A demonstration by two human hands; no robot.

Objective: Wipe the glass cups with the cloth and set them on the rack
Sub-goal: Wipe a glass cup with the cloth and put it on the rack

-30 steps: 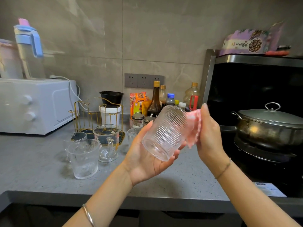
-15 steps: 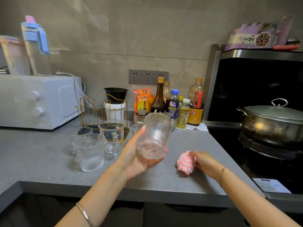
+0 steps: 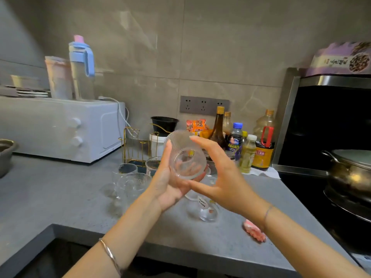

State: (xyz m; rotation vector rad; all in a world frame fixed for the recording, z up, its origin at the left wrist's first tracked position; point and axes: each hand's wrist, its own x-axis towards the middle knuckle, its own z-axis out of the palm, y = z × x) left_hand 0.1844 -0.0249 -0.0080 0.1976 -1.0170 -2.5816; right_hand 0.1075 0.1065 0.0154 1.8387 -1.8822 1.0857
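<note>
Right hand (image 3: 224,181), off countertop (image 3: 60,197) cloth (image 3: 255,230), now at cup (image 3: 185,157)

Grey tabletop (image 3: 60,197) carrying white microwave (image 3: 60,129) back-left; gold rack (image 3: 134,145) standing beside it, glass cups (image 3: 132,183) clustering in front; bottles (image 3: 236,141) lining wall; pink cloth (image 3: 254,231) lying front-right.
</note>
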